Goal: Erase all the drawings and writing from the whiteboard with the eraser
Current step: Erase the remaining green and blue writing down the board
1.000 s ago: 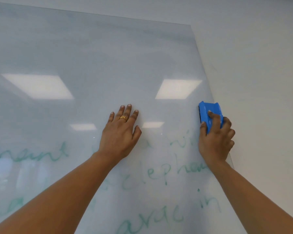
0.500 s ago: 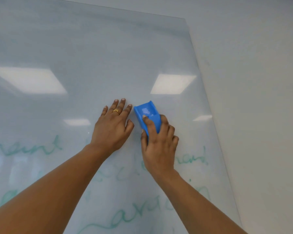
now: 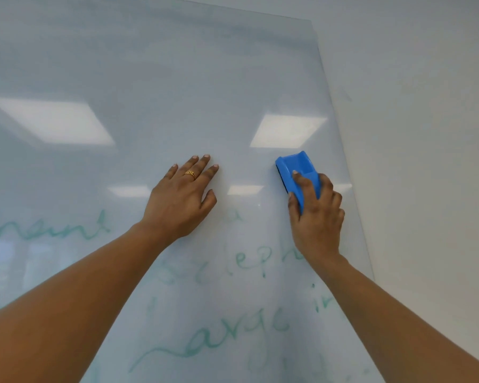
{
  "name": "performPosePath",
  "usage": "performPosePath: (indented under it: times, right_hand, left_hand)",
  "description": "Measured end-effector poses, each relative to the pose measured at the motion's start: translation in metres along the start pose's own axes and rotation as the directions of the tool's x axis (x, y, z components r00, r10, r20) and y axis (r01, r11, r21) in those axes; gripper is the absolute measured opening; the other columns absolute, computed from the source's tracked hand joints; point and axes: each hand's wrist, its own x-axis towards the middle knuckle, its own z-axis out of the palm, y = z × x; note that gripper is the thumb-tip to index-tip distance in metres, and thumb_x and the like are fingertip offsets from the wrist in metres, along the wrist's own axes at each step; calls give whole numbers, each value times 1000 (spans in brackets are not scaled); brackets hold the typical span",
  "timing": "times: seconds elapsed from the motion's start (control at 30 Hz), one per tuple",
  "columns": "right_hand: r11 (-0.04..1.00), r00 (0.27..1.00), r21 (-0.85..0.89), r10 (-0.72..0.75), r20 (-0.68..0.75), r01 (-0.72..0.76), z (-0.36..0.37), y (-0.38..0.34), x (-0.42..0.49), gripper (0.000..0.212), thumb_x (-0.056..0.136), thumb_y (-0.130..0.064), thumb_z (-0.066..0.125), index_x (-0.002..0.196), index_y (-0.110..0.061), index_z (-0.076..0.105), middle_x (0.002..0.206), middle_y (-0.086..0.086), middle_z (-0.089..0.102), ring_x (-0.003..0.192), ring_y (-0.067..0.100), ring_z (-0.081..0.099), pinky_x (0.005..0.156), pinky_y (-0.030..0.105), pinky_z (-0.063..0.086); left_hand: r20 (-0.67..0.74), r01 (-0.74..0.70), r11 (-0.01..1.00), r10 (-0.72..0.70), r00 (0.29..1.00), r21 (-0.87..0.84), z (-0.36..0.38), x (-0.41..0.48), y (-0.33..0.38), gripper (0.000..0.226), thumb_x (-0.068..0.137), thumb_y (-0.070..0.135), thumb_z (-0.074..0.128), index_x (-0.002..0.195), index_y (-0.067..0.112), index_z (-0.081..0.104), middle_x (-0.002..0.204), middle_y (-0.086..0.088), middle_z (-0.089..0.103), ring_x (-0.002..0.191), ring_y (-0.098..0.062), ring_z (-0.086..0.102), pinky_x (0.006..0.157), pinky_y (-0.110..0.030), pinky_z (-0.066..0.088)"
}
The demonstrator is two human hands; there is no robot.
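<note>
Swung the right hand [image 3: 315,222] back out toward the right edge of the whiteboard [image 3: 150,78] since half a second ago, when it sat just beside the left hand [image 3: 181,200]. Now well apart from it again, much as a second ago. Kept the left hand in about the same spot.

From the head camera: grips the blue eraser [image 3: 297,168] in the right hand, fingers curled over its back and thumb along its side, dark pad face against the board near the right edge. Presses the left hand flat on the board, fingers straight and slightly spread, holding nothing, a gold ring [image 3: 190,174] on one finger. Takes in a bare wall [image 3: 426,161] to the right of the board and ceiling light reflections [image 3: 285,131] on the glossy surface.

On progress: looks wiped clean across the whole upper part, above and level with the hands. Leaves plenty below. Green writing [image 3: 233,338] in several lines, some faint and smeared, with one fragment at far left, one by the right wrist and bolder letters lower down. Probably not yet halfway, though cannot tell how far the board runs below the frame.
</note>
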Motion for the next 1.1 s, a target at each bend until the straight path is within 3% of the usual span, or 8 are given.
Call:
performPosePath:
  times: [0.17,0.37,0.5,0.6,0.77,0.97,1.1]
  right_hand:
    - [964,964,5,266,16,-266,2,-23,-3,40,94,-27,47,135,-27,42,140,13,33,111,32,40,78,43,39]
    - [957,958,19,288,1,-288,10,-54,-15,40,94,-27,47,134,-27,42,141,13,33,111,31,40,77,40,34]
    - [983,985,78,170,-23,-168,19,-90,-25,37,84,-20,60,121,-22,55,127,18,49,94,36,51,65,39,34]
    - [993,996,85,90,-28,-87,26,-126,-35,35,76,-24,57,111,-25,59,117,16,56,82,33,55,60,33,35]
    - [994,998,109,-16,53,10,31,-184,-55,39,76,-33,41,113,-33,53,120,9,55,84,27,53,61,33,37]
    - [974,980,145,-184,77,172,37,-221,-83,35,80,-29,51,115,-32,46,122,9,53,87,26,52,64,34,39]
    - [953,963,184,-258,78,240,36,-212,-80,36,82,-29,45,117,-33,46,122,9,52,87,26,52,65,34,41]
  left_hand:
    - [26,-33,998,31,999,51,-10,-10,-20,81,75,50,-2,147,26,28,155,7,19,144,-10,13,115,-32,6]
    - [10,-4,997,4,1000,72,-21,-30,-57,77,78,49,4,144,24,34,153,6,27,142,-13,20,115,-34,9]
    - [3,-9,995,8,1000,103,-30,-47,-85,72,81,47,9,142,22,39,150,6,32,140,-14,27,114,-36,11]
    - [10,-7,993,6,1000,119,-37,-56,-101,71,82,46,9,141,22,41,149,5,34,139,-15,29,114,-37,11]
    - [-9,40,992,-39,999,122,-48,-74,-132,69,83,45,13,139,21,45,146,4,39,136,-16,35,113,-40,15]
    - [1,83,990,-84,996,114,-54,-92,-154,71,81,48,12,141,23,40,148,6,35,138,-14,31,114,-36,13]
    - [-2,97,992,-97,995,82,-51,-93,-154,73,80,49,11,142,22,40,149,7,34,139,-13,29,114,-37,12]
